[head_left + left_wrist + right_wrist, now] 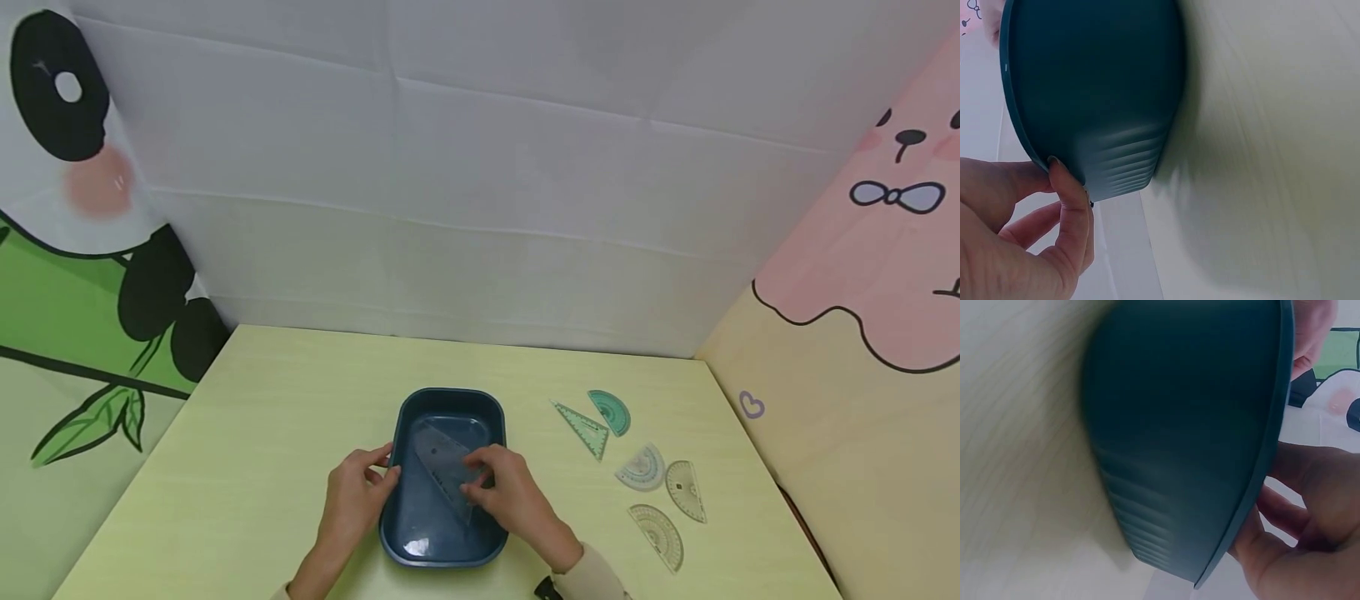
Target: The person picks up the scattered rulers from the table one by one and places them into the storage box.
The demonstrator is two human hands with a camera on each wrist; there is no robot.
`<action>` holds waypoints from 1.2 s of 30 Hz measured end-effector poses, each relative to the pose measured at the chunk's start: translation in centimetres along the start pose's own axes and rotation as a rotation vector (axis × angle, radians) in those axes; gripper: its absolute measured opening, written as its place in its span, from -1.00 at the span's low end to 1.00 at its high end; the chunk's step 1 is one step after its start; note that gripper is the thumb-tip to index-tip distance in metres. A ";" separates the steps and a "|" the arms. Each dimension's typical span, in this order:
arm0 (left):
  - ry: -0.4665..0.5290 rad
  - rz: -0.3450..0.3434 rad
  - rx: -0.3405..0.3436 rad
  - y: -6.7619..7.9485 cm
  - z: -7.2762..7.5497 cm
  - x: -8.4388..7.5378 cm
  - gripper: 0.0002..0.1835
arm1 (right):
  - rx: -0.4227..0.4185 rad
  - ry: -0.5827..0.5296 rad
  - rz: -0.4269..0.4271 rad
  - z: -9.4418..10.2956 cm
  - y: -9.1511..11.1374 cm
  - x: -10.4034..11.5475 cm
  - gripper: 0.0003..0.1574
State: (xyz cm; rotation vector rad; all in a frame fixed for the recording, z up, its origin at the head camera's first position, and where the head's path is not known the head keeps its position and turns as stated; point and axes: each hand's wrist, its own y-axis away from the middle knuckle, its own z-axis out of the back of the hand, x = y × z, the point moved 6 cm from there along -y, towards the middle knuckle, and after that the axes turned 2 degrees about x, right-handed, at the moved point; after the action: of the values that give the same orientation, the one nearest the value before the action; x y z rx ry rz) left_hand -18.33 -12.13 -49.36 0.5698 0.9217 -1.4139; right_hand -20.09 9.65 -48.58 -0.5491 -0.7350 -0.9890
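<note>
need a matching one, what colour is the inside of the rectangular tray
The rectangular tray is dark blue inside, best seen in the head view.

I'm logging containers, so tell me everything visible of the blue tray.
The tray is a deep rounded rectangle with a thin rim, likely glossy plastic, dark blue inside and more teal in the wrist views. Its outer wall has ribs. It sits open side up on the table, with a clear set square within its outline. The left hand pinches its rim; whether the right hand touches it is unclear.
</note>
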 end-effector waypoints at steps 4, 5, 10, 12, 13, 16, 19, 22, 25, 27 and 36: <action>-0.006 0.000 0.001 0.0 0.0 0.0 -0.61 | 0.026 0.038 -0.007 -0.6 0.0 0.2 -0.64; -0.006 0.002 0.002 0.0 0.0 0.0 -0.61 | 0.034 0.046 -0.007 -0.8 0.0 0.2 -0.64; -0.003 -0.005 -0.008 0.0 0.0 -0.1 -0.62 | 0.057 0.084 -0.009 -1.3 -0.1 0.2 -0.65; -0.004 -0.009 -0.012 0.0 0.0 -0.1 -0.62 | 0.063 0.095 -0.008 -1.3 -0.1 0.2 -0.65; -0.004 -0.011 -0.013 0.0 0.0 -0.1 -0.62 | 0.067 0.098 -0.008 -1.4 -0.1 0.2 -0.65; -0.002 -0.012 -0.014 0.0 0.0 -0.1 -0.63 | 0.081 0.103 -0.014 -1.5 -0.1 0.3 -0.64; -0.003 -0.010 -0.010 0.0 0.0 -0.1 -0.63 | 0.095 0.112 -0.020 -1.6 -0.1 0.4 -0.64; -0.004 -0.009 -0.007 -0.1 0.0 0.0 -0.62 | 0.111 0.130 -0.027 -1.8 0.0 0.6 -0.64; -0.002 -0.005 -0.008 -0.1 -0.1 0.0 -0.62 | 0.128 0.153 -0.031 -2.0 0.0 0.7 -0.64; -0.003 -0.003 -0.009 0.0 -0.1 0.0 -0.63 | 0.137 0.164 -0.034 -2.1 -0.1 0.7 -0.64; -0.009 0.007 -0.003 -0.2 -0.1 0.0 -0.62 | 0.150 0.267 -0.027 -2.4 -0.1 1.0 -0.64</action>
State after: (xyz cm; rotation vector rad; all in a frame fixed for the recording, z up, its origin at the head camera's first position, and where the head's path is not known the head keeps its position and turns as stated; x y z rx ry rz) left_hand -18.51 -12.07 -49.44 0.5641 0.9139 -1.4079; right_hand -19.09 7.35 -49.40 -0.2701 -0.5735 -1.0002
